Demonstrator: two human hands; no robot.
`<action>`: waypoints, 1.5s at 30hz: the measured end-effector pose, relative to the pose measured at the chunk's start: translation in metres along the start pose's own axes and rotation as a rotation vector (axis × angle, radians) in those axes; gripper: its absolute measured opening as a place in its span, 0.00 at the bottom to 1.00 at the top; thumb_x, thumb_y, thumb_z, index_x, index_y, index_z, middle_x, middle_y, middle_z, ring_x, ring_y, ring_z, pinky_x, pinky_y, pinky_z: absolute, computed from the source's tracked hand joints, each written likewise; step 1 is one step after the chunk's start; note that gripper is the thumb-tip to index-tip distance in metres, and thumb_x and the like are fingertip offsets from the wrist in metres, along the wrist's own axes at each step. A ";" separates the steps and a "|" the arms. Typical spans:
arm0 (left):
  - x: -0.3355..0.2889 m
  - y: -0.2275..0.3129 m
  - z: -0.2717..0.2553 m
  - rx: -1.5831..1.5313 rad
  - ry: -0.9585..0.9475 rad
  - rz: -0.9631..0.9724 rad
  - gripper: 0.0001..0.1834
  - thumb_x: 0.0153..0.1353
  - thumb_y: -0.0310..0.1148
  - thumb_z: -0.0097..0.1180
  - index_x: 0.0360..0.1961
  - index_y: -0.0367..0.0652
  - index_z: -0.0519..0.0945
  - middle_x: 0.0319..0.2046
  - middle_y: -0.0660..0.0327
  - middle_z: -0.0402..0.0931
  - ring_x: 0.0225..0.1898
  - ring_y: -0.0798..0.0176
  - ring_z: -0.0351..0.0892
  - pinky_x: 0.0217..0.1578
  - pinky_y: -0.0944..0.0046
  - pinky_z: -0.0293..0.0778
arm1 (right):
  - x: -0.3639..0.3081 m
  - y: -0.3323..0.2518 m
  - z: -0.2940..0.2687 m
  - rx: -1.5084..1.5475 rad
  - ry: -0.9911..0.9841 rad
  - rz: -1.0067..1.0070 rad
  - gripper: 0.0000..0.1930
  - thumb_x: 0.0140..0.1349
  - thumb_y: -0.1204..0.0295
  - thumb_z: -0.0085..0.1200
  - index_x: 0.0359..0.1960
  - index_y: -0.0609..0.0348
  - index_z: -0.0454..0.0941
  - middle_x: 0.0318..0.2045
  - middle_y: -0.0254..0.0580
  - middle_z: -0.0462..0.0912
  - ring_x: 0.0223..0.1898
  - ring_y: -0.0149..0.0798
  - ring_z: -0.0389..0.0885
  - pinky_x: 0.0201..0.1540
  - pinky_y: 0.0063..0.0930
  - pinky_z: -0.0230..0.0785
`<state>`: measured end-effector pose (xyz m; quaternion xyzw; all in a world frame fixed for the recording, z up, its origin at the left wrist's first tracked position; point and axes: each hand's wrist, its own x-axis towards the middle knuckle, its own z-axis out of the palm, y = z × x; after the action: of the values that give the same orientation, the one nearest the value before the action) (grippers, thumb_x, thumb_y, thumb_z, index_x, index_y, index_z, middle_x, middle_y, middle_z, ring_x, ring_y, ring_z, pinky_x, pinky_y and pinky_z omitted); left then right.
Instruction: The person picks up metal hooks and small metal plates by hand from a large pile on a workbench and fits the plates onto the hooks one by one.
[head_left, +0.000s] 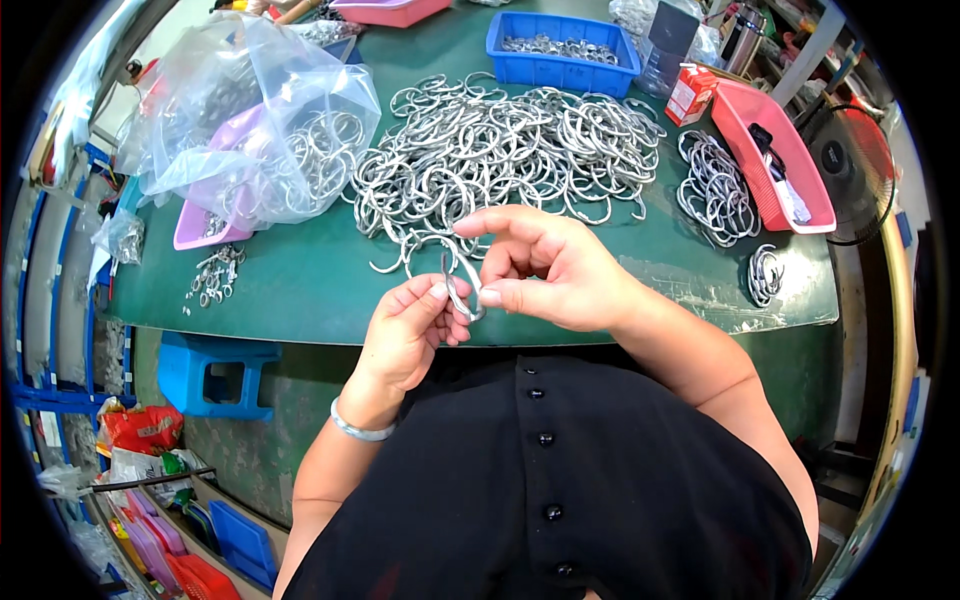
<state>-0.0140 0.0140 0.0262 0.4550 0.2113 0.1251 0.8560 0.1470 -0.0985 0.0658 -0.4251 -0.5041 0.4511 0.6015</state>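
Silver metal bangles (473, 272), open-ended hoops, stand upright between my two hands above the table's near edge. My left hand (405, 325) pinches them between thumb and fingers; overlap hides whether it holds two or more. My right hand (565, 275) is beside them with its index finger stretched out and the thumb apart. Its thumb tip is at the bangles' right side, touching or nearly touching. Just beyond my hands lies a large heap of similar bangles (520, 150), with a few loose ones at its near edge.
The green table (300, 290) also bears a plastic bag (270, 120) of bangles over a purple tray (190, 228), small metal pieces (215, 275), a blue bin (565, 75), a pink basket (780, 160) and two smaller bangle piles (715, 190) at right. A blue stool (215, 375) stands below left.
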 end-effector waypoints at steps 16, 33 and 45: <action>-0.004 -0.004 0.001 0.182 0.080 0.346 0.12 0.61 0.28 0.43 0.43 0.35 0.72 0.28 0.61 0.74 0.28 0.71 0.74 0.31 0.73 0.71 | -0.010 -0.001 -0.005 -0.237 0.004 -0.051 0.18 0.49 0.80 0.55 0.43 0.61 0.68 0.24 0.33 0.75 0.27 0.23 0.72 0.30 0.17 0.64; -0.013 0.009 0.009 0.932 0.113 0.998 0.10 0.53 0.18 0.50 0.38 0.33 0.74 0.30 0.55 0.73 0.30 0.67 0.73 0.32 0.72 0.70 | -0.020 0.006 -0.020 -0.508 0.088 -0.150 0.04 0.49 0.81 0.53 0.28 0.61 0.75 0.26 0.35 0.78 0.28 0.28 0.76 0.32 0.19 0.66; -0.014 0.021 0.029 1.157 0.080 1.131 0.15 0.42 0.18 0.58 0.35 0.38 0.78 0.25 0.58 0.73 0.23 0.62 0.71 0.23 0.69 0.68 | -0.020 0.021 -0.018 -0.260 0.123 -0.045 0.03 0.53 0.82 0.50 0.29 0.65 0.74 0.26 0.34 0.76 0.24 0.23 0.72 0.27 0.17 0.64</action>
<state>-0.0131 -0.0014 0.0621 0.8589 0.0109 0.4262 0.2838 0.1610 -0.1137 0.0383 -0.5150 -0.5299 0.3415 0.5808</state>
